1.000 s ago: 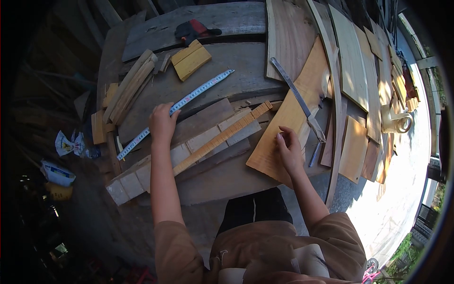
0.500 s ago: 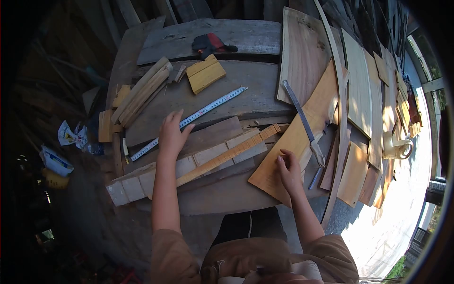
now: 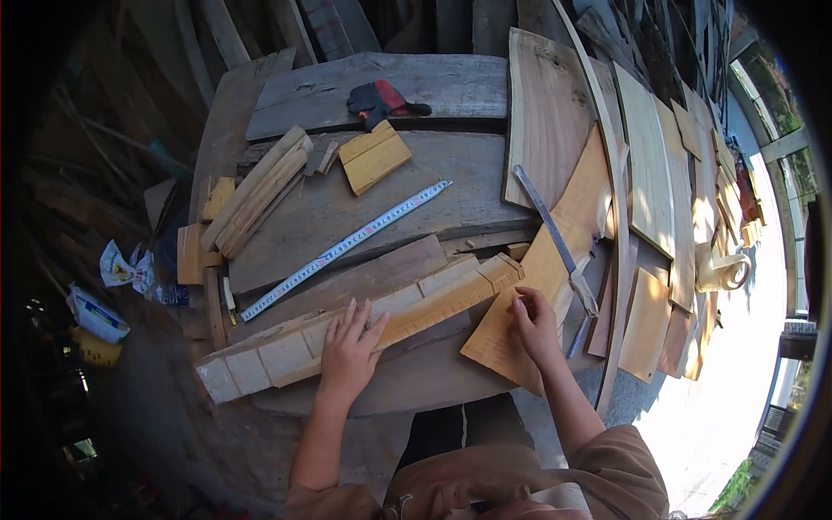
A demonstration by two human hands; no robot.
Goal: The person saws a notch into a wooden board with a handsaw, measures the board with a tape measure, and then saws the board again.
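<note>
Our left hand (image 3: 348,348), fingers spread, rests on a long wooden timber (image 3: 433,314), pale and yellow, scored with cross lines. Beyond it, a white measuring tape (image 3: 347,246) lies slantwise on the grey-brown wooden surface (image 3: 459,165), apart from our fingers. Our right hand (image 3: 534,326) curls near the timber's right end, over an orange-brown board (image 3: 507,351); we cannot tell whether its fingertips meet. Farther right, a narrow grey metal blade (image 3: 544,217) overlies that board.

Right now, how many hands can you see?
2. The left hand is spread over the long, notched wood strip. The right hand is over the brown board, near the strip's right end.
</note>
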